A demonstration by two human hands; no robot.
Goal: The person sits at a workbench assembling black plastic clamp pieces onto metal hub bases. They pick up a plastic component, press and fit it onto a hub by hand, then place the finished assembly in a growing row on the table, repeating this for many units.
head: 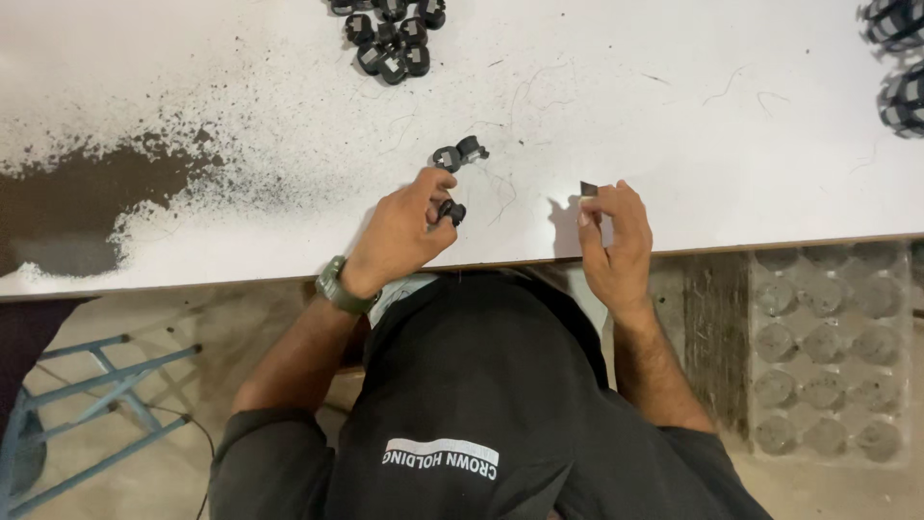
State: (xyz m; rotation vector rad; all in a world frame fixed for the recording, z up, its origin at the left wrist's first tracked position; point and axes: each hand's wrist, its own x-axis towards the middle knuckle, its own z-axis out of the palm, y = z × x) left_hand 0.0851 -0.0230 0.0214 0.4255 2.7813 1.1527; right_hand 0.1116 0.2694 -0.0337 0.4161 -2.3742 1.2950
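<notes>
My left hand [404, 229], with a green watch on its wrist, is closed on a small black ring-shaped part [451, 212] just above the white table's [289, 125] near edge. Two more of these black parts [459, 153] lie on the table just beyond its fingers. Close to the same edge, my right hand [612, 241] pinches a small dark flat piece [589, 189] between thumb and fingertips. The two hands are about a hand's width apart.
Several black parts form a pile [390, 34] at the table's far side. Black-and-grey round parts [897, 63] lie at the far right. A dark worn patch [77, 202] marks the left. A grey dimpled tray [828, 351] sits low at right, a blue metal frame [91, 404] at lower left.
</notes>
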